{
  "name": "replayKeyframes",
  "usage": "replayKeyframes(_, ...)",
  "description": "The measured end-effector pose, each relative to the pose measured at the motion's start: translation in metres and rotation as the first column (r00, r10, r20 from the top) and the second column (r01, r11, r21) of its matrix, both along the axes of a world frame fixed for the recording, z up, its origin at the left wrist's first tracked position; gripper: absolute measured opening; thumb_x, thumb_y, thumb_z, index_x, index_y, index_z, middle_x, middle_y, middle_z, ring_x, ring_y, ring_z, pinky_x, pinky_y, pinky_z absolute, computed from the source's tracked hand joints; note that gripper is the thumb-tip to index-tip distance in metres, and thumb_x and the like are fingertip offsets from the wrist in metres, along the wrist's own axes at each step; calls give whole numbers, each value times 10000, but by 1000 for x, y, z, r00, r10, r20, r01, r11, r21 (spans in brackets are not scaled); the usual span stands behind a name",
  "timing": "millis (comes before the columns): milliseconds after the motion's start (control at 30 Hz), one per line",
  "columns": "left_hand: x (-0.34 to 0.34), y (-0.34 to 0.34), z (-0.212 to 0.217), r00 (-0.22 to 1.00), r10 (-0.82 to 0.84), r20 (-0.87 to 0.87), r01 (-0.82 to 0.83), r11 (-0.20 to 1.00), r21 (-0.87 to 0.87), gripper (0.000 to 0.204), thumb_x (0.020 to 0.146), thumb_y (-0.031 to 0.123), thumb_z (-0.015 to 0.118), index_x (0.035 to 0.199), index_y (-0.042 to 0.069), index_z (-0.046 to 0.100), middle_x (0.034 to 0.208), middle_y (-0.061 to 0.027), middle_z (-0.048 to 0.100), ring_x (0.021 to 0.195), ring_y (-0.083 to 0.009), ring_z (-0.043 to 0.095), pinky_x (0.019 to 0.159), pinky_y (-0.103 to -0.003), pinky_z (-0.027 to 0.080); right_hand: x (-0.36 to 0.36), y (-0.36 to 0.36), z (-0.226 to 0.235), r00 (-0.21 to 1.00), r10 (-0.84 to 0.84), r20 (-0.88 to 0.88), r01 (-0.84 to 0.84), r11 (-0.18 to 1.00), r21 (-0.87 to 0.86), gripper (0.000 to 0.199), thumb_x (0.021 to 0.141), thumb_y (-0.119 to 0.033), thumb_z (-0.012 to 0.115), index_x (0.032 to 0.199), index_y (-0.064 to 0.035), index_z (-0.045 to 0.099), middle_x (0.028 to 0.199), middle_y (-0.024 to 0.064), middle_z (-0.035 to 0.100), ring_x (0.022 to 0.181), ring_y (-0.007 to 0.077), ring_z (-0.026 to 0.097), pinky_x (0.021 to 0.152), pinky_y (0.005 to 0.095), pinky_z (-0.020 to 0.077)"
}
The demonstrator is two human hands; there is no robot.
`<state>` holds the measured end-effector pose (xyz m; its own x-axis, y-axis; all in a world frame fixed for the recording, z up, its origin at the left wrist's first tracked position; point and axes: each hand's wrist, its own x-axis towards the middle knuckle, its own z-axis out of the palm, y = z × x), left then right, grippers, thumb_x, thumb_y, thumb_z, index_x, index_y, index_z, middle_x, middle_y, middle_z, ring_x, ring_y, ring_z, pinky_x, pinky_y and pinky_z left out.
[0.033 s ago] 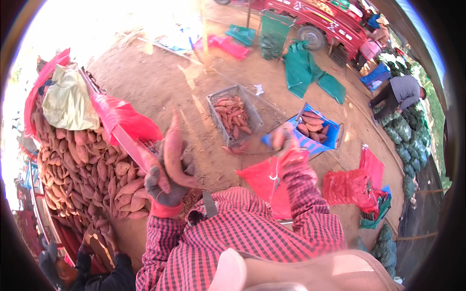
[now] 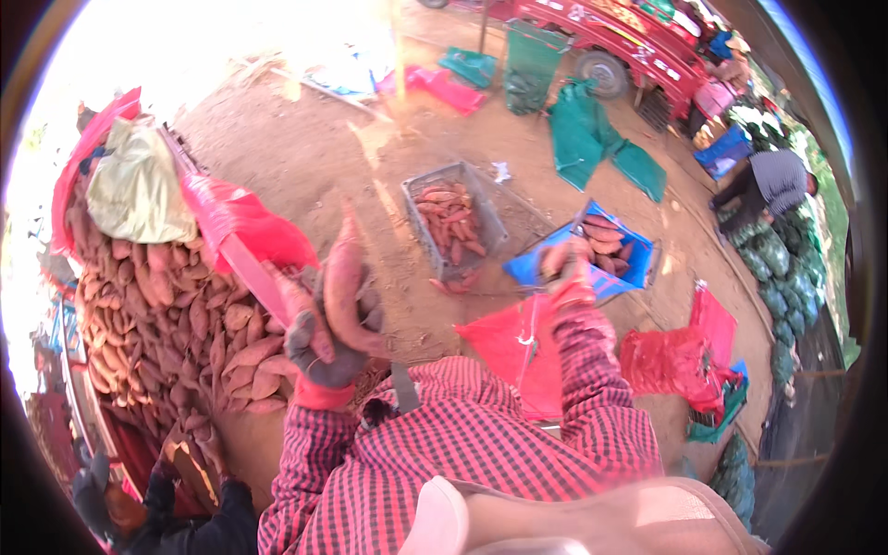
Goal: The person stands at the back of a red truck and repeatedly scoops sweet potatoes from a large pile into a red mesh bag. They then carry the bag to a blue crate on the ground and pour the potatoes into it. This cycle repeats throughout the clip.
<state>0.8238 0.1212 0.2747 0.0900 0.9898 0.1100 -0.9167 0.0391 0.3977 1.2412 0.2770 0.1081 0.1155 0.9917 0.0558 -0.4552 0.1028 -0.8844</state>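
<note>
My left hand, in a grey glove with a red cuff, is wrapped round a long curved sweet potato. A second, smaller sweet potato pokes out on its left side. Held out ahead, my right hand is closed round a sweet potato, partly blurred. It is at the near left edge of a crate lined with blue sheeting, where several sweet potatoes lie. Left of that crate, a grey plastic crate contains smaller sweet potatoes.
A large heap of sweet potatoes lies at my left, where another person's hands work. Red bags and a red mesh bag lie at right. Green sacks, a red cargo vehicle and a bending person are farther off.
My right hand has moved right, closer to the blue-lined crate, and is less blurred. The left hand keeps its sweet potatoes. The whole view has shifted slightly.
</note>
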Motion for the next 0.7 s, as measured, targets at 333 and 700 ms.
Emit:
replayKeyframes(333,40,36,-6,978,-120,-172,93,983,-155,895,891,309,642,1648,86,221,1605,-206,402,1345,-379,535,1122,-483,432,-141,-41,61,784,456,-422,-585,771,-254,705,964,-290,682,1547,-69,353,1436,136,548,1123,243,659,945,430,570)
replayKeyframes(700,92,37,-58,319,-287,-903,-42,948,-316,973,863,177,836,1620,11,246,1567,-149,394,1389,-212,457,1124,-338,424,-190,-57,57,702,474,-532,-672,689,-272,626,977,-191,649,1530,-34,401,1359,137,582,1156,270,619,1012,416,504)
